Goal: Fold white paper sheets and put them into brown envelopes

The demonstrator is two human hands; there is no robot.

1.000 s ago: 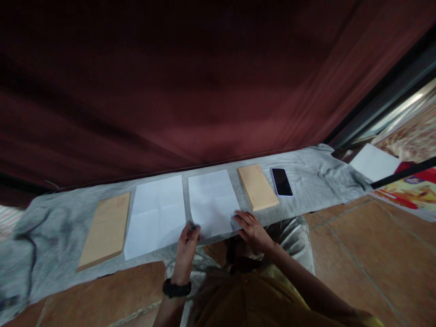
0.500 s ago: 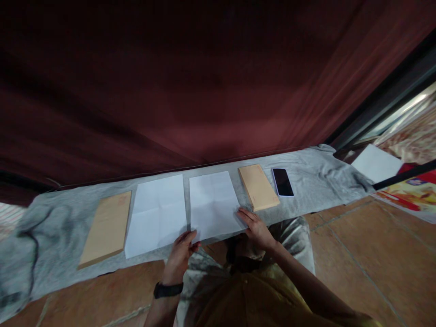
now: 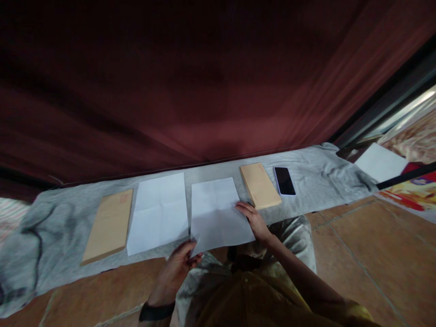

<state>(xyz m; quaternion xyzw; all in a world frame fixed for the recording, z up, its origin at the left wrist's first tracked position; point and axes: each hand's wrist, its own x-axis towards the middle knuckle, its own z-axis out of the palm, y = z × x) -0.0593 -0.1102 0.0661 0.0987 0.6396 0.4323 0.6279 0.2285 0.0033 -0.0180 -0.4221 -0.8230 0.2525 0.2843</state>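
A creased white sheet of paper (image 3: 218, 213) lies on the grey cloth (image 3: 61, 227) in front of me, its near edge lifted off the cloth. My left hand (image 3: 177, 268) pinches the sheet's near left corner. My right hand (image 3: 254, 220) holds the sheet's right edge, fingers closed over it. A second white sheet (image 3: 158, 211) lies flat to the left. Two tan envelopes lie on the cloth: one (image 3: 109, 225) at the left, one (image 3: 257, 185) just right of my right hand.
A dark phone (image 3: 284, 180) lies face up right of the right envelope. A dark red curtain (image 3: 204, 81) hangs behind the cloth. Orange floor tiles (image 3: 368, 245) surround me. A white sheet (image 3: 379, 161) and colourful printed material (image 3: 415, 193) lie at the far right.
My left hand slid back toward me and took the sheet's near left corner. Both hands pulled the sheet's near edge up and toward me. My right hand moved up along the right edge.
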